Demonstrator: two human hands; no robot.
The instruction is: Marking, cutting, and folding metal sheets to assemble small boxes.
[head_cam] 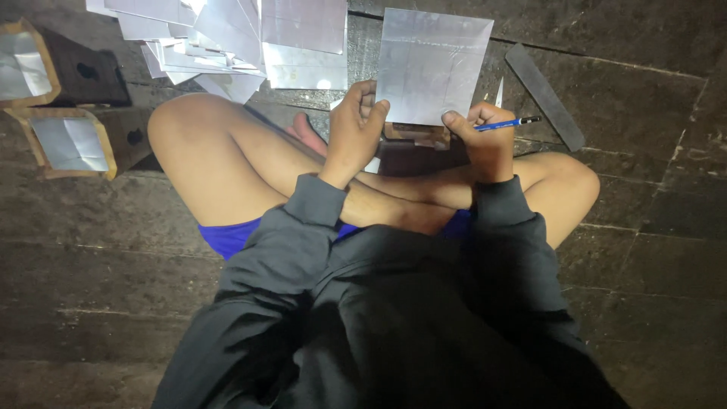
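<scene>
I sit cross-legged on a dark stone floor and hold up a square silvery sheet with both hands. My left hand pinches its lower left edge. My right hand grips the lower right edge and also holds a blue pencil that points right. Under the sheet, between my hands, a small brown wooden piece shows partly; the rest of it is hidden.
A loose pile of silvery sheets lies on the floor ahead of my left knee. Two brown boxes with silvery lining stand at the left. A dark flat ruler and a small blade lie at the right.
</scene>
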